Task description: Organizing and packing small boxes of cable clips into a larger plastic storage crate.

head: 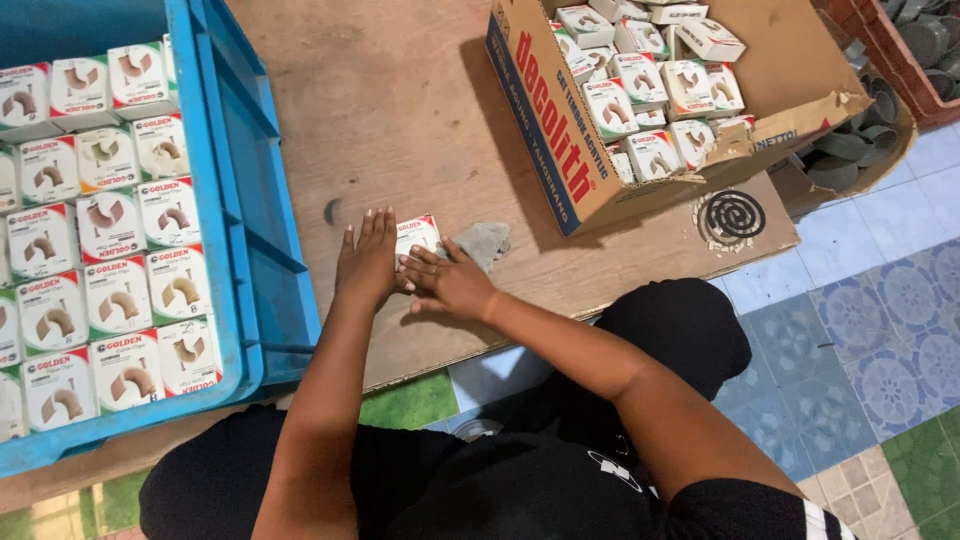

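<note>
Both hands meet over a small white carton (416, 234) lying on the wooden worktop (400, 110): the left hand (366, 262) lies flat, fingers straight, against the carton's left side, the right hand (452, 284) loosely curled at its near edge. A grey rag (487, 241) sits just right, a blue crate (225, 215) of cartons left, a cardboard box (560, 130) beyond

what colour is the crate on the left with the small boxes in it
Blue, seen in the head view: crate.
</note>
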